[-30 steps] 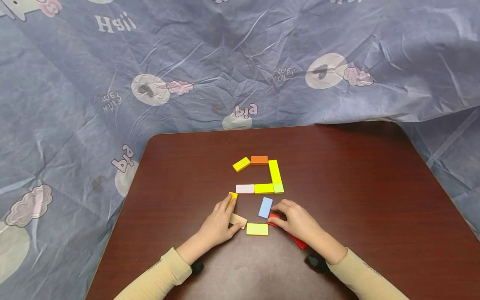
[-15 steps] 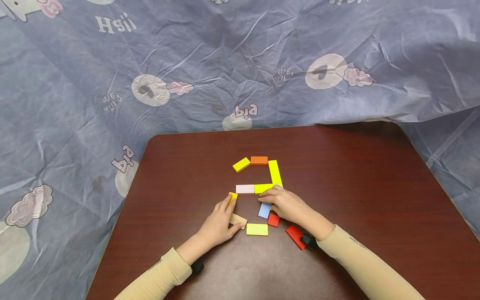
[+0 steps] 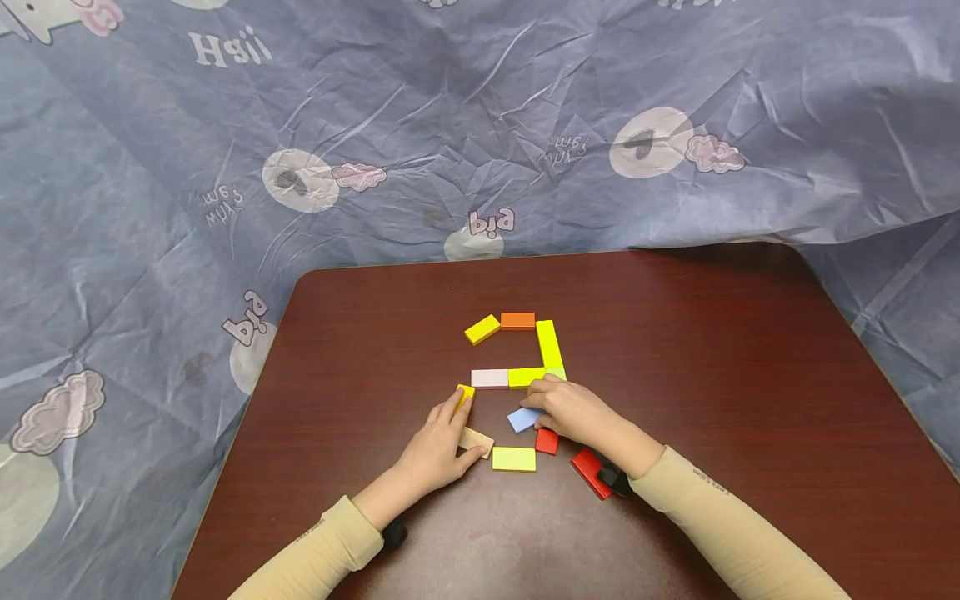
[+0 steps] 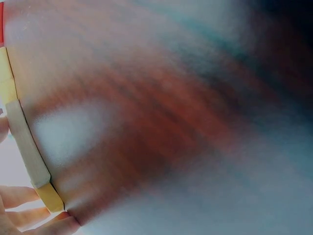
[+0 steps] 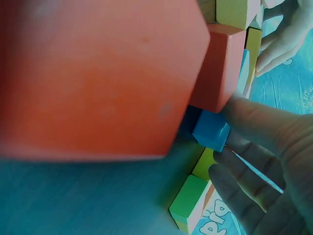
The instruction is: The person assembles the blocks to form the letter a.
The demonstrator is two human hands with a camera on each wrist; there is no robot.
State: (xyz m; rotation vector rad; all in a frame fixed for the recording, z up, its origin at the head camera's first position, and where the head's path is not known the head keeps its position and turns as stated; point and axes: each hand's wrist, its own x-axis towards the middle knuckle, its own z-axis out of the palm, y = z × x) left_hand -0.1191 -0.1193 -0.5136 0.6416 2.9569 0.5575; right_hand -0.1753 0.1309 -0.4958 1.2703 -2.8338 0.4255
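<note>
My right hand [image 3: 577, 411] pinches a blue block [image 3: 523, 419] at its right end, between thumb and fingers; the block lies slanted. A small red block [image 3: 547, 441] sits just below that hand. In the right wrist view the thumb lies close to the blue block [image 5: 211, 129] and a red block [image 5: 217, 68]. My left hand [image 3: 435, 446] rests with extended fingers on a yellow block [image 3: 467, 392], its thumb at the near end of a plain wooden block [image 3: 478, 442]. Part of both blocks is hidden under the hand. A pale yellow block [image 3: 514, 459] adjoins the wooden one.
Beyond the hands, a pink block [image 3: 490, 378], a yellow block [image 3: 527, 377], a partly covered light green block [image 3: 556, 372], a long yellow piece [image 3: 550, 344], an orange block [image 3: 518, 321] and a tilted yellow block [image 3: 482, 329] form a bent line. Another red block [image 3: 591, 473] lies by the right wrist.
My right hand has left the small red block, moved up to the blue block and taken hold of it. The blue block has turned from steep to slanted. The left hand stays put.
</note>
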